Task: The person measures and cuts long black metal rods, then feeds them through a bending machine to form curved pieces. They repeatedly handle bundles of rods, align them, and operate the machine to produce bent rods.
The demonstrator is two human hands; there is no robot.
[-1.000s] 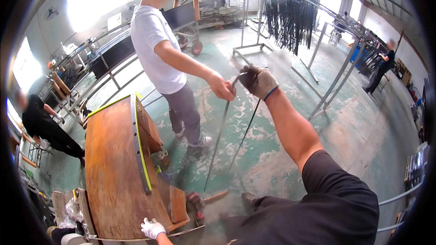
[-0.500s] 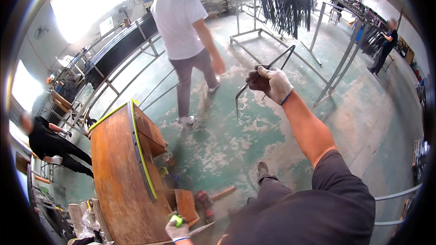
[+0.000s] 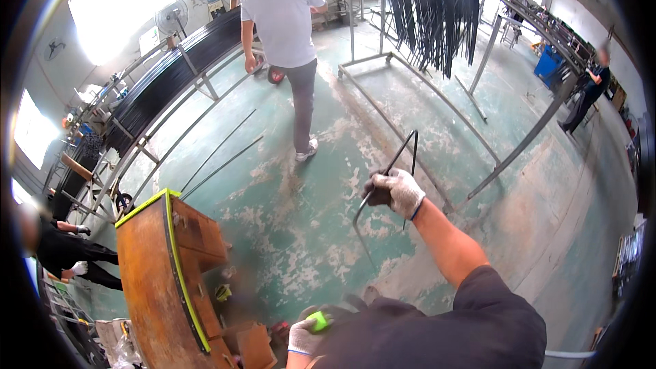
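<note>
My right hand [image 3: 400, 193], in a pale knitted glove darkened at the fingers, is held out in front of me over the floor. It is closed around a bent black metal rod [image 3: 391, 164], whose ends angle downward on both sides of the hand. Low in the picture, close to my body, my gloved left hand [image 3: 303, 337] is closed on a small bright green boxy thing [image 3: 318, 321]. Its kind is too small to make out.
A worn wooden table [image 3: 143, 266] with yellow-green edging stands at left. Ahead, a person in a white shirt [image 3: 280, 20] walks. Black strips hang from a metal rack [image 3: 437, 14]. Long black bars lie on a stand [image 3: 164, 68]. Others stand at far left and far right.
My view has shifted forward, and the table now sits further left and lower. The left hand has come nearer my body. The person in white has walked further off. Both hands keep their hold.
</note>
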